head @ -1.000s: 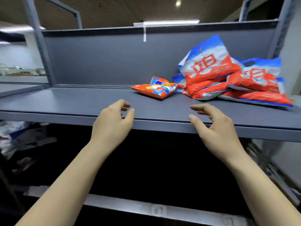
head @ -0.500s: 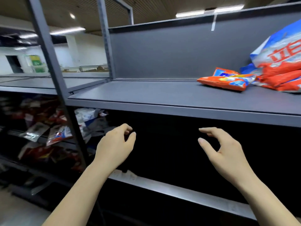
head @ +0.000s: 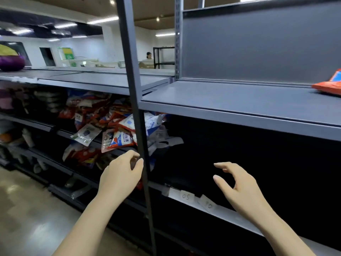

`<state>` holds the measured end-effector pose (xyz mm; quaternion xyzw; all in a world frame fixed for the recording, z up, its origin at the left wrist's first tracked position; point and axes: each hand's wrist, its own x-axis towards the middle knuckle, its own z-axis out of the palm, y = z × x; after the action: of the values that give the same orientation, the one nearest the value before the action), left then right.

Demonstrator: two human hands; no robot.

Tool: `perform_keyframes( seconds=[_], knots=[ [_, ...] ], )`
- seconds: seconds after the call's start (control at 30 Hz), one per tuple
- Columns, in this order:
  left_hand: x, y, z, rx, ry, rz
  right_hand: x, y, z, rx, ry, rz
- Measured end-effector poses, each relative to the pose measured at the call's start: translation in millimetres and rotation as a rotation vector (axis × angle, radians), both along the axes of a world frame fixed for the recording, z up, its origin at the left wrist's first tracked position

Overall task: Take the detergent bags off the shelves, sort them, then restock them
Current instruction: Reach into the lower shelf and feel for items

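Head view. My left hand (head: 120,175) is raised in front of the dark upright post (head: 137,115) of the shelving, forearm rising from the lower left, back of the hand toward the camera; its fingers are loosely curled, thumb tip near the post, and they hold nothing. My right hand (head: 239,187) is held out at about the same height before the dark bay under the grey upper shelf (head: 239,106), forearm entering from the lower right; thumb and forefinger are spread in an open C and the other fingers are relaxed, grasping nothing. The two hands are well apart, with the post between them. A heap of detergent bags (head: 114,130) lies on the middle shelf of the bay to the left, behind and above my left hand. One orange bag (head: 328,86) lies flat on the upper shelf at the right edge, partly cut off. Paper labels (head: 187,196) sit on the front lip of the lower shelf, just left of my right wrist.
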<state>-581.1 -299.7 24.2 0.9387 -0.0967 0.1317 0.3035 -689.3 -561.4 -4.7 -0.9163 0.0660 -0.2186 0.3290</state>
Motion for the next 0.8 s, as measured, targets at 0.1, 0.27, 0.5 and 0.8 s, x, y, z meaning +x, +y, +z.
perform_keyframes(
  seconds=[0.1, 0.27, 0.5, 0.8],
  knots=[
    [29, 24, -9, -0.004, 0.027, 0.045, 34, 21, -8, 0.005, 0.043, 0.032],
    [84, 53, -26, 0.004, 0.050, 0.108, 97, 55, -21, 0.013, 0.091, 0.101],
    [167, 80, -34, 0.049, 0.053, 0.118, 175, 87, -30, -0.041, 0.138, 0.146],
    [257, 71, -51, 0.061, 0.060, -0.077, 218, 123, -38, -0.130, 0.166, 0.103]
  ],
)
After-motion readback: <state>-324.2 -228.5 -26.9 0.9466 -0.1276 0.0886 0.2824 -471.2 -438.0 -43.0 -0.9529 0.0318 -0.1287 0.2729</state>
